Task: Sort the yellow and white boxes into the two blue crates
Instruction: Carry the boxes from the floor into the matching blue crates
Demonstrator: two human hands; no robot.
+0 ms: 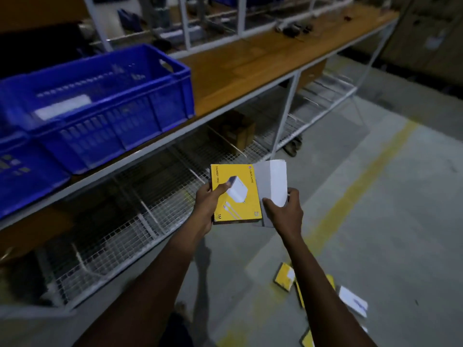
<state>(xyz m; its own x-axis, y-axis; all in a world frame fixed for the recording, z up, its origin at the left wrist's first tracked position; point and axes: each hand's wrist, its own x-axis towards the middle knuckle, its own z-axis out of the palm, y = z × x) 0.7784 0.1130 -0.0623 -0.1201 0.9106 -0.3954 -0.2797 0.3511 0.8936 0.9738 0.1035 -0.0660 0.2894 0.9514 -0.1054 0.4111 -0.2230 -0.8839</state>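
Note:
My left hand (pixel 208 209) grips a yellow box (pixel 240 196) with a charger picture, thumb across its face. Beside it, my right hand (pixel 285 211) holds a white box (pixel 274 186) tilted upright. Both boxes are over the floor in front of the shelf. On the wooden shelf at upper left stands a blue crate (pixel 120 121) with a white box (pixel 62 108) lying inside. A second blue crate (pixel 27 179) sits at the left edge, its contents blurred. More yellow boxes (pixel 285 275) and a white box (pixel 353 300) lie on the floor at lower right.
The wooden bench top (pixel 250 68) runs to the upper right, with cables and small devices (pixel 293 28) at its far end. Below it is a white wire-mesh shelf (pixel 140 221) holding a brown carton (pixel 238 131). A yellow line (pixel 360 181) crosses the grey floor.

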